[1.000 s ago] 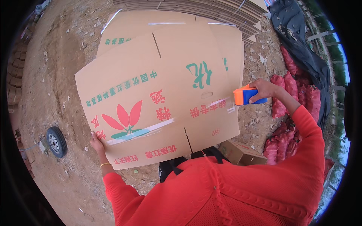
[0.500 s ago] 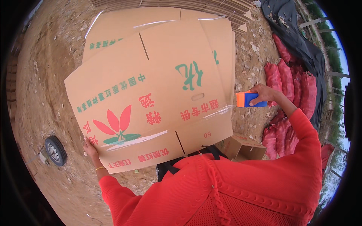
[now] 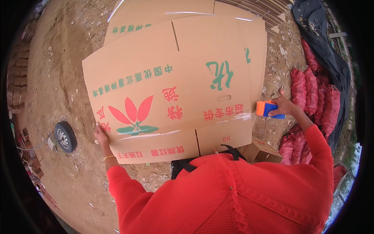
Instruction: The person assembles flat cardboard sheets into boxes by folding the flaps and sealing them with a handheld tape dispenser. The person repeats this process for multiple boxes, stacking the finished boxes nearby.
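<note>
A large flattened cardboard box (image 3: 187, 89) with red and green print and a red leaf picture lies in front of me. My left hand (image 3: 102, 136) grips its left edge near the lower corner, thumb on the printed face; the fingers behind are hidden. Out past the right edge, my right hand (image 3: 287, 106) is closed on a blue and orange tape dispenser (image 3: 269, 109), one finger raised. Clear tape (image 3: 146, 136) runs along the lower fold, glossy in places. Beneath the box lie more cardboard sheets (image 3: 255, 58).
Red mesh sacks (image 3: 298, 89) are piled at the right beside a black tarp (image 3: 327, 50). An open carton (image 3: 265, 150) sits close by my right side. Stacked flat cardboard (image 3: 272, 19) lies at the far side. A wheel (image 3: 65, 136) stands on the stony ground (image 3: 50, 89) at left.
My view has shifted, so the box and surroundings sit farther right in it. The tape dispenser has tilted slightly in my right hand, and a finger has lifted. My left hand keeps its grip.
</note>
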`<state>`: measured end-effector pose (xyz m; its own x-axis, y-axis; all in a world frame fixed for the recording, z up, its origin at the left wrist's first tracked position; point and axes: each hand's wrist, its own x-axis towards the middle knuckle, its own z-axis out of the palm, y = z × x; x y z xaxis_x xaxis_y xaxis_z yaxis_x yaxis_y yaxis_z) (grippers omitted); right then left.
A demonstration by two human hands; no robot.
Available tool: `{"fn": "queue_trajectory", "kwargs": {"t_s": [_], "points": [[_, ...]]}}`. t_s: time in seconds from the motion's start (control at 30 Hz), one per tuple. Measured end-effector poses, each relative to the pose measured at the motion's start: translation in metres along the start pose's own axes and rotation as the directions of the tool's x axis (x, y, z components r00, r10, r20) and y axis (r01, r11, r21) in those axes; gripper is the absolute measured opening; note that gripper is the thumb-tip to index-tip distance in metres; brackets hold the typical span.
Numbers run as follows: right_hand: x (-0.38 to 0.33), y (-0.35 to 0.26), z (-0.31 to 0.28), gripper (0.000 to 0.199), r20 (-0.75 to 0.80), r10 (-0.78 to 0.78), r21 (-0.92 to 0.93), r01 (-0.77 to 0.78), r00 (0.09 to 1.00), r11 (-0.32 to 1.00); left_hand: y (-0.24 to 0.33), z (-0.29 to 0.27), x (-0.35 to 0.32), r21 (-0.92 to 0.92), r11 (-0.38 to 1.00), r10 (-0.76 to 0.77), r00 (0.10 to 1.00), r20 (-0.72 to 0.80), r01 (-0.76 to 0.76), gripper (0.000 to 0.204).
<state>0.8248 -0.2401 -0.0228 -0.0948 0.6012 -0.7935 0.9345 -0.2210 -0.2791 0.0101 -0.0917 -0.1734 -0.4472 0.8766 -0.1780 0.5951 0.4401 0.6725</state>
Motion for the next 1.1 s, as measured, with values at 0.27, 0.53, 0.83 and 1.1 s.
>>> {"fn": "queue_trajectory", "kwargs": {"t_s": [0.27,0.53,0.83,1.1], "points": [[-0.007,-0.013,0.015,0.059,-0.052,-0.003,-0.033,0.001,0.999,0.999,0.036,0.014,-0.012,0.450,0.893,0.080,0.979,-0.188,0.014,0.056],[-0.002,-0.016,0.014,0.058,-0.044,-0.009,-0.032,0.008,0.999,0.999,0.060,0.061,-0.075,0.565,0.800,0.359,0.916,-0.180,-0.202,0.063],[-0.003,-0.002,0.029,0.066,-0.068,-0.012,0.038,0.014,0.998,0.999,0.193,0.154,-0.228,0.206,0.417,0.667,0.452,0.592,-0.885,0.059],[-0.006,0.012,0.048,0.066,-0.140,-0.049,0.171,0.073,0.989,0.983,0.295,0.252,-0.287,-0.278,0.091,0.740,-0.122,0.662,-0.956,0.058]]}}
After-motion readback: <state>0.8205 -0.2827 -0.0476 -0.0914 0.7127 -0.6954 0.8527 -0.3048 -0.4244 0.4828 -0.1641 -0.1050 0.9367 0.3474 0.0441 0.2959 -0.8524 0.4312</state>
